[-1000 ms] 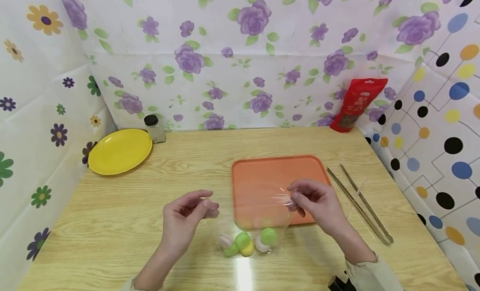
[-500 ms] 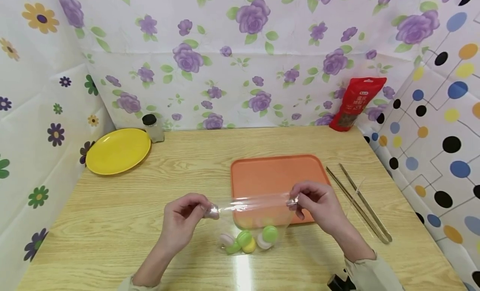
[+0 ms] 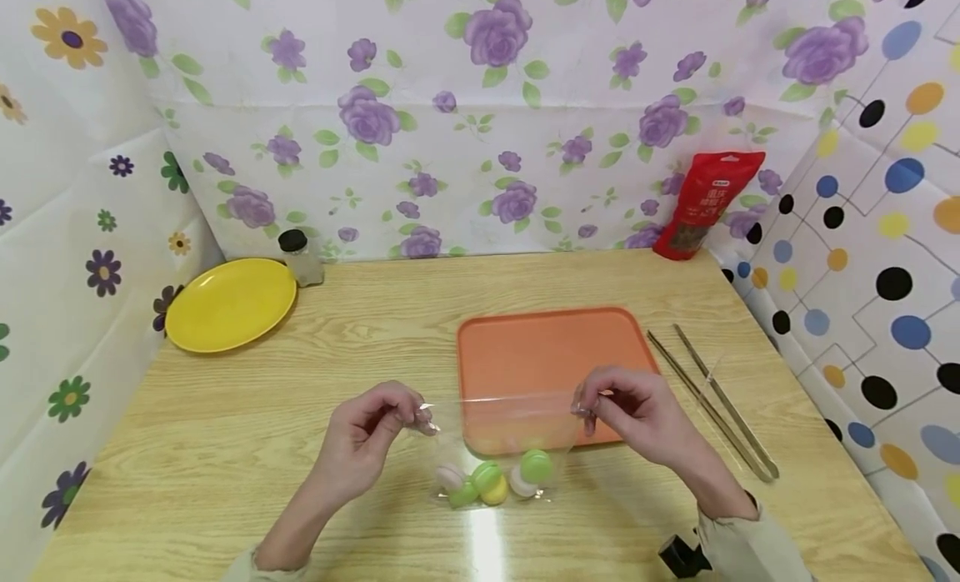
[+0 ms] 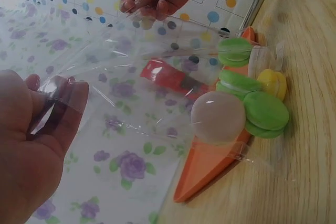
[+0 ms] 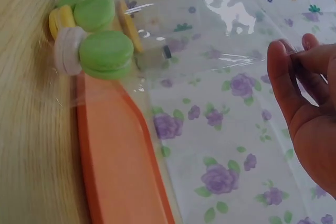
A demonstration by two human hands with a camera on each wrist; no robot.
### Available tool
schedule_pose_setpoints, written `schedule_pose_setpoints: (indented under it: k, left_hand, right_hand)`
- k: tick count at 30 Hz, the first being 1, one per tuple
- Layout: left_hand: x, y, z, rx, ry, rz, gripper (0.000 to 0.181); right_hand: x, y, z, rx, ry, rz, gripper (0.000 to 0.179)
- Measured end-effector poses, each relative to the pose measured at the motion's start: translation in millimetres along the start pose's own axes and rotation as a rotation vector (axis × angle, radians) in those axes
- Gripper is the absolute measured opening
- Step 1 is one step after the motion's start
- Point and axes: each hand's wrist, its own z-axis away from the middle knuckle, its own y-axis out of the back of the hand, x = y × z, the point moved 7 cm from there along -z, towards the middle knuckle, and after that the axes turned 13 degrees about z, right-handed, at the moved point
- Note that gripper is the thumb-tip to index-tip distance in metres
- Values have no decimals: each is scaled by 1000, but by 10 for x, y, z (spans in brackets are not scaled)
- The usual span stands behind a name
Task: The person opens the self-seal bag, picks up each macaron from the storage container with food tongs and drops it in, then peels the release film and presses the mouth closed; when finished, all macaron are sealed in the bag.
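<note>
Stretched between both hands is a clear plastic bag [image 3: 510, 428] with several macarons at its bottom. My left hand [image 3: 363, 440] pinches the bag's upper left corner between thumb and fingers. The upper right corner is pinched by my right hand [image 3: 633, 411]. Among the macarons are green ones [image 3: 536, 466], a yellow one [image 3: 495, 490] and pale ones [image 3: 450, 477]. In the left wrist view a pale macaron [image 4: 218, 118] shows in front of the others through the film. A green macaron [image 5: 106, 53] is nearest in the right wrist view.
An orange tray [image 3: 540, 340] lies behind the bag, overlapped by its upper part. Long metal tongs [image 3: 720, 407] lie right of it. At the back stand a yellow plate [image 3: 231, 305], a black-lidded jar [image 3: 303, 261] and a red pouch [image 3: 705, 203]. A black object [image 3: 678, 557] shows by the right sleeve.
One second ago the bag's top gathered toward my right hand and none showed in the left fingers. Now the left hand pinches a corner and the top edge is drawn out straight.
</note>
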Motion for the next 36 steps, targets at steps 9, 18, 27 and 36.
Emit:
schedule_pose_setpoints:
  k: [9, 18, 27, 36]
  left_hand:
    - [81, -46, -36, -41, -69, -62, 16]
    - [103, -30, -38, -38, -56, -127, 20]
    - [111, -32, -43, -44, -77, -236, 33]
    - [139, -35, -30, -25, -93, -108, 17]
  right_hand:
    - [-48, 69, -15, -61, 68, 55, 37]
    - [-55, 95, -13, 24, 29, 65, 36]
    - [-62, 94, 22, 102, 8, 106, 37]
    - [-62, 62, 12, 93, 11, 118, 36]
